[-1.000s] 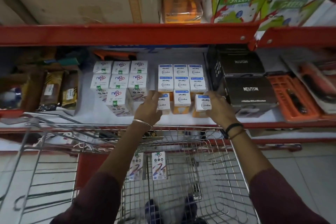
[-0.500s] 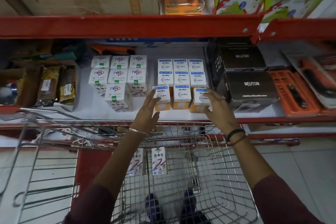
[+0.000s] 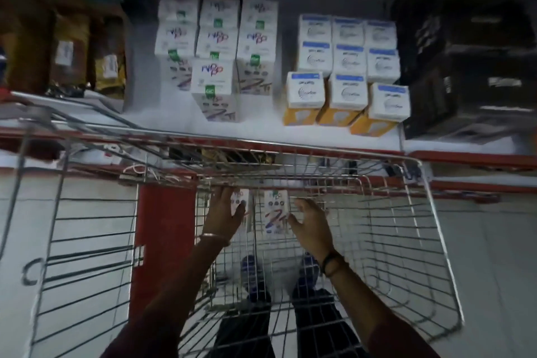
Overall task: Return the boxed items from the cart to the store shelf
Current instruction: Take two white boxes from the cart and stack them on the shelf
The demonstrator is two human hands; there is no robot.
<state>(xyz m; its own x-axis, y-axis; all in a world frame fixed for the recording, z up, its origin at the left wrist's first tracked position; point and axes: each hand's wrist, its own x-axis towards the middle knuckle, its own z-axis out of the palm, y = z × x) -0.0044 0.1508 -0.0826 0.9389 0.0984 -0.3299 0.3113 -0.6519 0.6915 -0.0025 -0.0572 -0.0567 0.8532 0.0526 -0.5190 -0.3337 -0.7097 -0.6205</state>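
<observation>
Head view: both hands down inside the cart (image 3: 430, 212), at two boxes.

Two white boxes stand against the cart's far wall. The left hand (image 3: 223, 212) wraps the left box (image 3: 242, 200); the right hand (image 3: 312, 221), fingers spread, touches the right box (image 3: 276, 212). Beyond the cart, the shelf (image 3: 255, 128) holds seven matching white boxes (image 3: 215, 87) and nine blue-topped boxes (image 3: 347, 90).

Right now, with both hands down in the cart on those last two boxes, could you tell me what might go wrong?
1. The left hand only partly covers the left box; a loose hold could let it slip.
2. The right hand is open beside the right box, not yet gripping it, so lifting both together may fumble one.
3. The front orange-and-white box sits skewed near the shelf edge; bumping it could knock it off.
</observation>
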